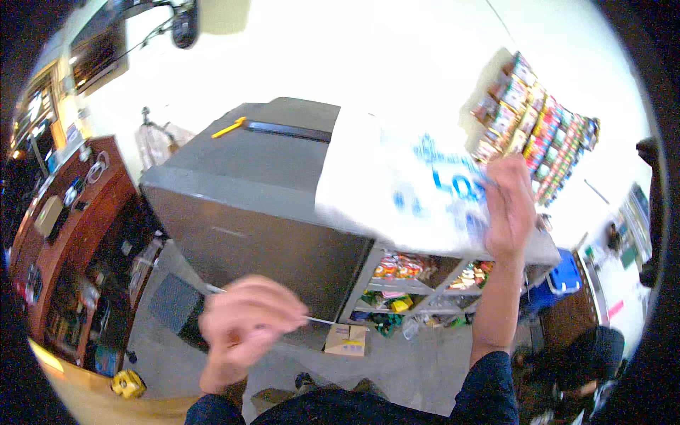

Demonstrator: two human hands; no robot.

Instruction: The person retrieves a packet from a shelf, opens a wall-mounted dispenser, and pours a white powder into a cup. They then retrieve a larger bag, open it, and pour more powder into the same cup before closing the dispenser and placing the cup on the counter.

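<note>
My left hand (244, 324), blurred by motion, is curled low in front of me. A thin white strip (321, 320) passes through its fingers and shows on both sides of it. My right hand (510, 207) is raised with bent fingers at the right edge of a large white sack (366, 191) with blue print. Blur hides whether those fingers grip the sack or only overlap it in view. The sack rests on the right part of a grey-topped counter (234, 191). On the counter's left lies a long dark bar with a yellow end piece (229, 127).
Beneath the sack, shelves (409, 289) hold several packets. A small cardboard box (345, 340) stands on the floor by the counter. At left is a reddish-brown desk (90, 212); a yellow object (127, 383) lies below it. Hanging packets (531, 127) and a blue cooler-like box (563, 276) are at right.
</note>
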